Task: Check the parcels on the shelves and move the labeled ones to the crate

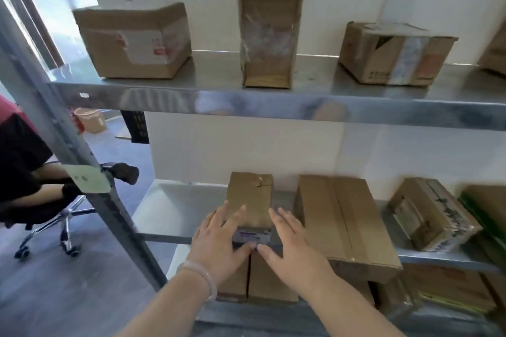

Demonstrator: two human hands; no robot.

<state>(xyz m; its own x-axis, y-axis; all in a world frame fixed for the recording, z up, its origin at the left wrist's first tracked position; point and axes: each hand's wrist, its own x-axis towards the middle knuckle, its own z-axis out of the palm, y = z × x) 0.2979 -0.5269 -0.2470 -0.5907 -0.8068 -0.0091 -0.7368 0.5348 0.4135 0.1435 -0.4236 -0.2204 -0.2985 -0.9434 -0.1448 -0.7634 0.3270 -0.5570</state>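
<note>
At the front edge of the middle shelf (175, 205), frames a small cardboard parcel (250, 197) between left hand (219, 238) and right hand (291, 241), fingers straight and spread, laid flat on its top and sides, thumbs almost meeting under its front label (252, 235). Shows the parcel standing just left of a larger taped carton (345, 224).

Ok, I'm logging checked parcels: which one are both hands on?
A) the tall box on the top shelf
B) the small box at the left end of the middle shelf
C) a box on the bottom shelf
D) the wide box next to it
B: the left hand and right hand flank and touch the small box on the middle shelf.
</note>
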